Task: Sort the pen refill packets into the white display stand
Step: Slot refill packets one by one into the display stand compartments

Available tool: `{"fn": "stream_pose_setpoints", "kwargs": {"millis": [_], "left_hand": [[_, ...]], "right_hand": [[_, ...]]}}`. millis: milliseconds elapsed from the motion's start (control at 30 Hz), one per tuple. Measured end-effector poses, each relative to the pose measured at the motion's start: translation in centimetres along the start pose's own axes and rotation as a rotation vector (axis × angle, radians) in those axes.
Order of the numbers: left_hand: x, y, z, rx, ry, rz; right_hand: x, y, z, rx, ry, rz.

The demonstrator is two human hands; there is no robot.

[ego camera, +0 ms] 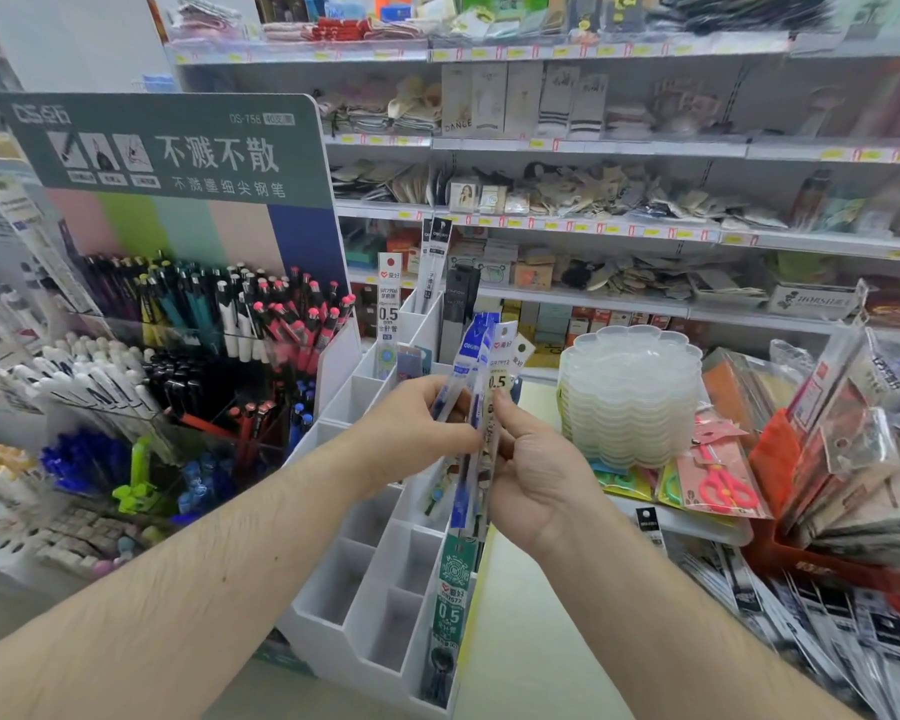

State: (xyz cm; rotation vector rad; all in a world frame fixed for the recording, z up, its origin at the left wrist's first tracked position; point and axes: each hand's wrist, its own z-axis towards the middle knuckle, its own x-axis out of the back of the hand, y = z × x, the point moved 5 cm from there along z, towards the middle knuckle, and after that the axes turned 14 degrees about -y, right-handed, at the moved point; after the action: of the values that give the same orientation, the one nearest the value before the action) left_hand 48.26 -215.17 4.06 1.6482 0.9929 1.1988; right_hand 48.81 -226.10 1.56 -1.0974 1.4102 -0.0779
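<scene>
Gripping upright refill packets (481, 387), hands (489, 449) above white display stand (380, 579).

Arms: two forearms enter from the lower edge, both bare up to where the picture cuts them off; no sleeve in view.
Left hand (411, 428): bare, no glove, ring or watch.
Right hand (533, 475): bare, no glove, ring or wristband.
Forearm surface: fine hair visible.

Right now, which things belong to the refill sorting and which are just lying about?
Job: refill packets held by left hand and right hand; white stand; green packet in it.
Lying about: pen display; plastic trays; scissors.
</scene>
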Motion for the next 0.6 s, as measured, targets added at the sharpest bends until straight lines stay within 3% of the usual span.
{"fn": "stream_pose_setpoints", "kwargs": {"millis": [333, 467, 600], "left_hand": [[0.8, 0.0, 0.0, 0.09, 0.128, -0.159], [0.1, -0.6, 0.4, 0.111, 0.033, -0.103], [-0.8, 0.0, 0.1, 0.092, -0.127, 0.105]], "right_hand": [[3.1, -1.6, -0.3, 0.036, 0.153, -0.151], [2.8, -1.6, -0.4, 0.0, 0.079, -0.016], [2.2, -1.9, -0.6, -0.023, 0.041, 0.074]]}}
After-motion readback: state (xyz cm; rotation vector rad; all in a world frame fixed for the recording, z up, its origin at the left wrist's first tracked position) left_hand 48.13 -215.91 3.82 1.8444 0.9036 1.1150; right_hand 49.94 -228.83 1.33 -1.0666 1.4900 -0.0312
